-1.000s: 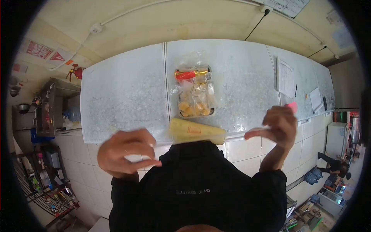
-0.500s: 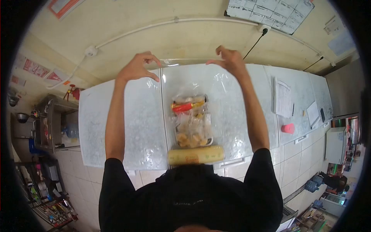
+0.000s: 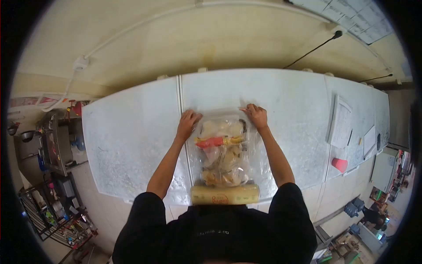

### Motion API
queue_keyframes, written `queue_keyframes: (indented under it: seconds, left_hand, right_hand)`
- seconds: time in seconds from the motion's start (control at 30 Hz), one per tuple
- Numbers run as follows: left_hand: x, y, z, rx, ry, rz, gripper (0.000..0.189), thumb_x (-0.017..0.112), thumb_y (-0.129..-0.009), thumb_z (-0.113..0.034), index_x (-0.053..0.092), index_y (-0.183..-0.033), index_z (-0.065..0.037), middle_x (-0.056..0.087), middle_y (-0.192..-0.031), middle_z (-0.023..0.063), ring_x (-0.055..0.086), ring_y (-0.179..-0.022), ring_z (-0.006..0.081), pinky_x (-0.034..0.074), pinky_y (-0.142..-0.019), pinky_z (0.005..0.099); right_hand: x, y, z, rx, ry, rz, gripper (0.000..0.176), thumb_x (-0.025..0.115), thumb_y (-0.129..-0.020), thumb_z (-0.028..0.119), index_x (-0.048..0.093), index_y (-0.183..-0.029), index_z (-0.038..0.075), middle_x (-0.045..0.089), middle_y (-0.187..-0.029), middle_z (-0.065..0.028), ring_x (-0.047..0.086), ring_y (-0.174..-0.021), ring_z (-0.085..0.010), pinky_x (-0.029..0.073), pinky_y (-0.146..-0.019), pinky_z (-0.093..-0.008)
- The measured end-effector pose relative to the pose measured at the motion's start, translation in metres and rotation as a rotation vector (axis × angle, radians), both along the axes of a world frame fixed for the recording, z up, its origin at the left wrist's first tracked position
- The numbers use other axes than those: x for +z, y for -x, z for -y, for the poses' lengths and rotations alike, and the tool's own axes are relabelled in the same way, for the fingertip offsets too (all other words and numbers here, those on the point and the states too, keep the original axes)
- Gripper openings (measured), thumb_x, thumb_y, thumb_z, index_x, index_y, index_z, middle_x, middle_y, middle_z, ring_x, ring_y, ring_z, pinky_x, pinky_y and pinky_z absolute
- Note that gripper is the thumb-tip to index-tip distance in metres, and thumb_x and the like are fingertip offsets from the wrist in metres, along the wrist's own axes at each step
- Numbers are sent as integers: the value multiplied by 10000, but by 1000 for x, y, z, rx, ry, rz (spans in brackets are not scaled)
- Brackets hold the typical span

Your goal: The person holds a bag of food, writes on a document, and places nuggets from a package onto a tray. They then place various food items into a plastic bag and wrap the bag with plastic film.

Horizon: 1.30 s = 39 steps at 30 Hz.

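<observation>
Clear plastic film spreads from the yellow film roll (image 3: 225, 194) at the front edge over a food pack (image 3: 226, 160). Under the film show pale and brown food pieces and a red and yellow packet (image 3: 215, 141). My left hand (image 3: 189, 122) is closed on the film's far left corner, just beyond the pack. At the far right corner, my right hand (image 3: 256, 116) pinches the film, fingers pressed together. Both hands are low, near the white surface (image 3: 132, 136).
To the right are a clipboard with papers (image 3: 340, 121), a pen, a pink cup (image 3: 339, 164), a notebook (image 3: 370, 141) and a dark phone. A black cable (image 3: 312, 47) hangs along the wall behind. A person is partly visible at the far lower right.
Both hands have come down and nearer from the far edge, bringing the film over the pack. The fingers, spread wider before, are now closed. The head view has tilted and shifted.
</observation>
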State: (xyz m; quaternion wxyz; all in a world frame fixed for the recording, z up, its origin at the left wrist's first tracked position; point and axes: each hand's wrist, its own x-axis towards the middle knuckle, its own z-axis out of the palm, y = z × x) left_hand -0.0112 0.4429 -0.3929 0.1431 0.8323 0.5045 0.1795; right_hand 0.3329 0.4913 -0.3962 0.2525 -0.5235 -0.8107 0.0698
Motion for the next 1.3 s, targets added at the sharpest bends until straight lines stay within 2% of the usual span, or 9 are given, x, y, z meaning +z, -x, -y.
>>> queue_keyframes:
  seconds: [0.2,0.27,0.47,0.53,0.6,0.67,0.8,0.9,1.3]
  left_hand:
    - [-11,-25,68,163,176,78,453,622,-655,-15,566,-1104,-46,446,-1212,146,392,-1158,332,309,-985,418]
    - [-10,-24,78,131,211,128,444,617,-652,-8,571,-1093,-35,419,-1268,157,359,-1204,346,296,-1006,426]
    - [33,6,56,-59,462,547,304,578,-826,-82,583,-1124,-24,525,-1245,171,466,-1198,306,368,-1001,389]
    - [54,9,41,226,815,568,361,460,-951,-225,521,-1243,-22,569,-1225,135,510,-1173,234,369,-996,342]
    - [59,-25,25,258,733,744,420,436,-969,-284,481,-1293,-20,518,-1300,98,465,-1207,189,344,-1016,334]
    - [42,-61,20,270,673,1006,456,494,-945,-306,473,-1302,-23,515,-1300,116,461,-1219,199,350,-1017,319]
    - [-70,-69,34,300,583,1107,537,456,-951,-389,445,-1318,2,491,-1297,105,454,-1184,187,354,-991,304]
    - [-9,-77,60,349,851,1164,537,456,-951,-390,445,-1318,2,491,-1295,104,455,-1182,187,354,-990,304]
    - [44,-47,59,344,876,1037,541,454,-951,-395,445,-1318,3,493,-1290,102,456,-1174,184,356,-986,303]
  right_hand:
    - [-9,-11,87,-114,2,-11,98,537,-774,103,543,-865,66,572,-878,-112,543,-838,-282,398,-741,-377]
    - [-4,-24,97,-140,371,-251,262,579,-667,48,545,-927,48,551,-901,-126,517,-888,-340,375,-819,-434]
    - [51,-95,49,-35,1096,-546,283,500,-887,13,532,-1166,-16,650,-928,-90,609,-918,-178,469,-873,-327]
    - [54,-103,43,-72,983,-361,352,573,-888,170,531,-1203,17,617,-1121,-143,585,-1043,-218,448,-904,-331]
    - [86,-46,56,-224,605,-813,453,554,-917,260,447,-1285,19,532,-1258,-161,513,-1157,-241,428,-929,-345]
    - [46,-11,82,-316,811,-744,513,528,-932,307,378,-1336,29,469,-1308,-153,460,-1187,-245,401,-948,-333]
    - [0,18,125,-502,663,-1227,338,547,-919,372,585,-1125,106,484,-638,94,361,-504,-21,281,-444,-192]
    - [27,20,137,-450,641,-1464,443,532,-915,435,586,-1161,72,578,-988,25,495,-838,-87,443,-732,-263]
    - [111,12,126,-116,612,-1297,476,433,-957,445,558,-1168,37,592,-1058,-69,516,-981,-143,435,-872,-324]
